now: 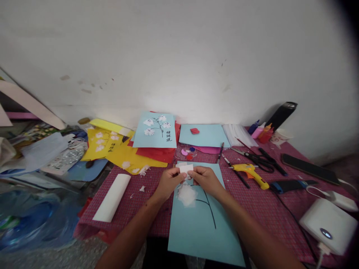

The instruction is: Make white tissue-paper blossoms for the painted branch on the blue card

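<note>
Left grip (181, 172) and right grip (191, 174) pinched a white paper square (186, 169) over top end of blue sheet (196, 231); layers too blurred to call. White patch (186, 195) lay on sheet, just below; yellow glue gun (250, 173) to the right, on desk (143, 201).

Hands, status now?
Left hand: closed, pinching the small white paper.
Right hand: closed, pinching the same paper, above the blue sheet.
</note>
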